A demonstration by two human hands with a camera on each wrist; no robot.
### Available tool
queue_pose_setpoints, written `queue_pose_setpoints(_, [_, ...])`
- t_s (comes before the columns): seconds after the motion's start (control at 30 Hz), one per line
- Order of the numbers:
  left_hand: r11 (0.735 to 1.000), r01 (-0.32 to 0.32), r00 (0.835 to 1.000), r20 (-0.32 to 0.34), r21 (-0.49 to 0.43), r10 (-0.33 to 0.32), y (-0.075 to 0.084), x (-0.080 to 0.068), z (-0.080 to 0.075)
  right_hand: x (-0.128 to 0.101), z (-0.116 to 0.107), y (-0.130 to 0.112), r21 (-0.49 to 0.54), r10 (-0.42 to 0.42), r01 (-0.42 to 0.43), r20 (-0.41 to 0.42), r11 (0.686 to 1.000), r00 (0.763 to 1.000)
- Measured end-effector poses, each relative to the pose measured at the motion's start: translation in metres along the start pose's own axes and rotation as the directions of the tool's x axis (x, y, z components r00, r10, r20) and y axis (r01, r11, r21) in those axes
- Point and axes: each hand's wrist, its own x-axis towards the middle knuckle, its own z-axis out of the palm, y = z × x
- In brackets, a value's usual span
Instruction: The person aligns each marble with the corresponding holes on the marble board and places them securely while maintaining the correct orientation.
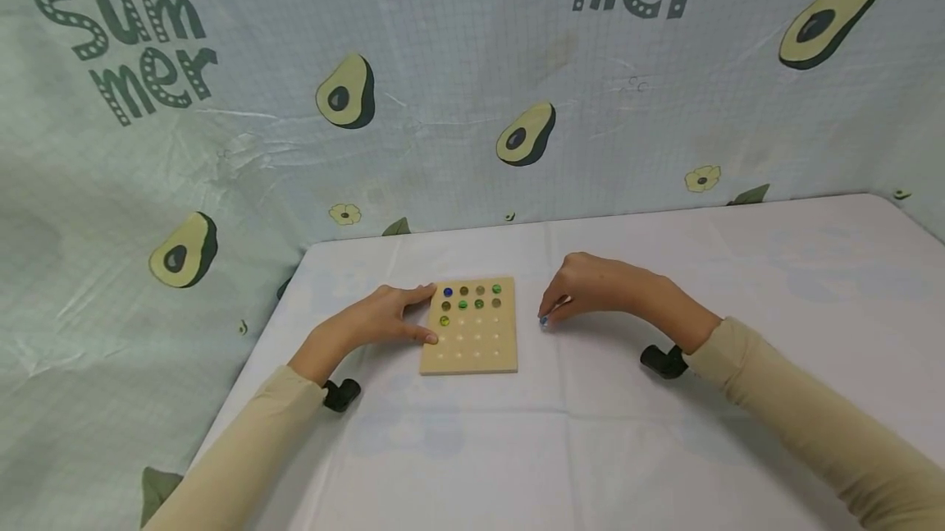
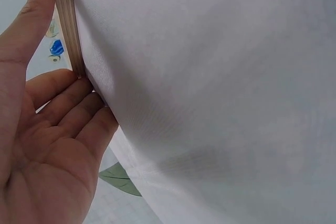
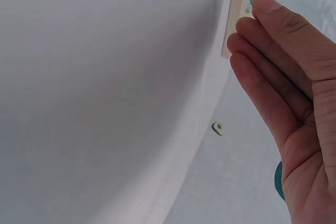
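Head view looks down, wrist views close, all sharing wooden board (image 1: pixel 469 326)

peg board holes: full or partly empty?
Partly empty. The wooden board holds marbles only in its far rows; the near holes are bare.

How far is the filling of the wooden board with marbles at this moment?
About nine marbles already sit in the wooden peg board: the back two rows look full, and a yellow-green marble starts the third. The left hand steadies the board's edge. The right hand pinches a bluish marble on the white tablecloth beside the board. Most of the near three rows remain empty.
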Motion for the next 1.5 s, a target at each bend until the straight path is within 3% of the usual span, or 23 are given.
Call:
queue_pose_setpoints(0.33, [1.000, 0.009, 1.000, 0.000, 0.000, -0.009, 0.001, 0.000, 0.000, 0.013, 0.000, -0.007, 0.023, 0.017, -0.017, -0.006, 1.000, 1.000])
queue_pose_setpoints(1.23, [1.000, -0.009, 1.000, -0.008, -0.009, 0.009, 0.001, 0.000, 0.000, 0.051, 0.003, -0.020, -0.009, -0.068, 0.068, -0.059, 0.998, 0.996])
queue_pose_setpoints(1.5, [1.000, 0.016, 1.000, -0.001, -0.014, -0.016, 0.000, 0.003, 0.001, 0.065, 0.008, -0.023, -0.019, -0.081, 0.080, -0.060, 0.997, 0.995])
